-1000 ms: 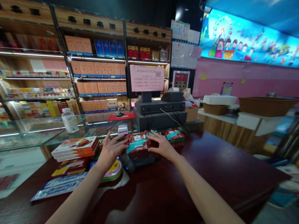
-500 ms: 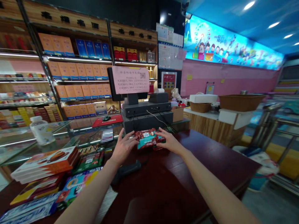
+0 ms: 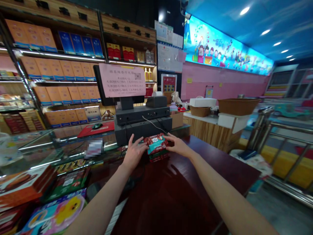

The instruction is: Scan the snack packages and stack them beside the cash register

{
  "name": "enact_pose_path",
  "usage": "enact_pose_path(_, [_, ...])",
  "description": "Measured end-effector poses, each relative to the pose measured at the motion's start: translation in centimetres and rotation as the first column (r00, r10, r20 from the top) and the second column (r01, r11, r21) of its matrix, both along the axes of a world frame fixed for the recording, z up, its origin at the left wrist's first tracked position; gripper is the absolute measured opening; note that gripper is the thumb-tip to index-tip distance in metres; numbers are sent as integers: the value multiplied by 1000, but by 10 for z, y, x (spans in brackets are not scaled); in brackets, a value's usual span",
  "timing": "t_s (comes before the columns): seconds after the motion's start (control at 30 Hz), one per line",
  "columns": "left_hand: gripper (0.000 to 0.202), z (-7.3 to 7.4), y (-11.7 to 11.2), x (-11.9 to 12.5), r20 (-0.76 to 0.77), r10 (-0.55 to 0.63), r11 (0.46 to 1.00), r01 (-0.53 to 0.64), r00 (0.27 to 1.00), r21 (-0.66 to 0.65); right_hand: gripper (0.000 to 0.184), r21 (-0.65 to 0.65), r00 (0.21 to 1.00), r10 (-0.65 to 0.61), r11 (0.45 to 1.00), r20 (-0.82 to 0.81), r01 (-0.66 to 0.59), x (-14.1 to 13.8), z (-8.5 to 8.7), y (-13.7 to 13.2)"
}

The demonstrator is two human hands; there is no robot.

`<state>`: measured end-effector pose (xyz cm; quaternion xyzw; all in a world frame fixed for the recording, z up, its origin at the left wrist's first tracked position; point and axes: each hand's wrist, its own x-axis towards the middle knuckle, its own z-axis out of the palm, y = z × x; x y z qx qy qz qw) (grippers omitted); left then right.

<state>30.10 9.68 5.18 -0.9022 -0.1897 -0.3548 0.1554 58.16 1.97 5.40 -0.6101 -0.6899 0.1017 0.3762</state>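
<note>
A brown and teal chocolate packet [image 3: 156, 144], with hazelnuts printed on it, lies on top of a small pile of packets [image 3: 158, 157] on the dark red tabletop, close to the register. My left hand [image 3: 134, 152] has its fingertips at the packet's left edge, the index finger lifted. On the other side, my right hand [image 3: 179, 147] curls its fingers and thumb against the right edge. Between them the two hands hold the packet from its ends. How many packets lie underneath cannot be made out.
Behind the packets stands a register base [image 3: 143, 127] with a monitor bearing a pink sign [image 3: 122, 80]. At left lie orange boxes [image 3: 22, 187], a green packet [image 3: 69, 182] and a colourful chick-printed packet [image 3: 66, 210]. A glass counter [image 3: 36, 147] runs along the left, with a metal railing [image 3: 290, 156] at far right.
The top packet now sits more squarely over the packets beneath, both hands still at its sides. The view has turned right, so the boxes at left have slid toward the frame edge.
</note>
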Motion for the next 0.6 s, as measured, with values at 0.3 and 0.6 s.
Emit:
enact_pose_path(0.3, [18, -13, 14, 18, -5, 14, 999, -14, 1000, -42, 72, -42, 997, 37, 998, -63, -40, 15, -5, 17])
enact_pose_path(0.6, [17, -16, 18, 21, -26, 18, 998, -20, 999, -62, 67, -9, 989, 80, 997, -124, -81, 20, -16, 25])
